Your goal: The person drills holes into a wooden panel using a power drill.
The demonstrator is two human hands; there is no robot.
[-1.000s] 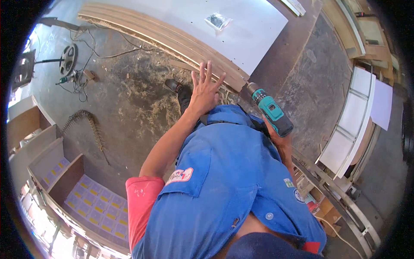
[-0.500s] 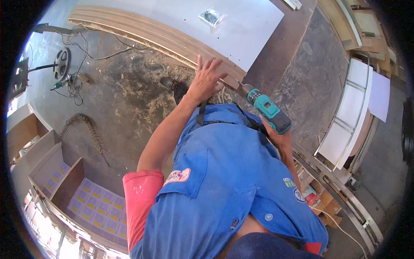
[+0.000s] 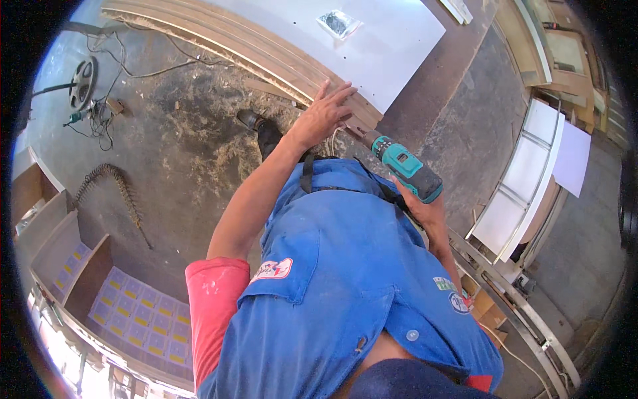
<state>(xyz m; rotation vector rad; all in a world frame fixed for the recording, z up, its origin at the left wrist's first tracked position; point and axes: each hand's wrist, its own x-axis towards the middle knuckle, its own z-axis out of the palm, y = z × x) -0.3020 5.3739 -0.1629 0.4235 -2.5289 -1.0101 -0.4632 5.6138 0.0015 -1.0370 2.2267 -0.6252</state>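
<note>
since a second ago my left hand (image 3: 323, 114) dropped from raised and spread to rest flat, fingers loosely apart, on the board stack's edge (image 3: 359, 113). my right grip (image 3: 425, 206) stayed wrapped round the teal drill (image 3: 402, 166), tip near that corner.

Drill bit tip (image 3: 362, 133) hidden behind left hand (image 3: 323, 116). Right hand (image 3: 425, 211) mostly covered by teal drill (image 3: 404, 166) and blue overalls (image 3: 345, 279). Small bag (image 3: 339, 23) on white panel (image 3: 392, 46): contents too small to tell. Panel cut off at top edge. Shoe (image 3: 260, 130) partly hidden by forearm.
</note>
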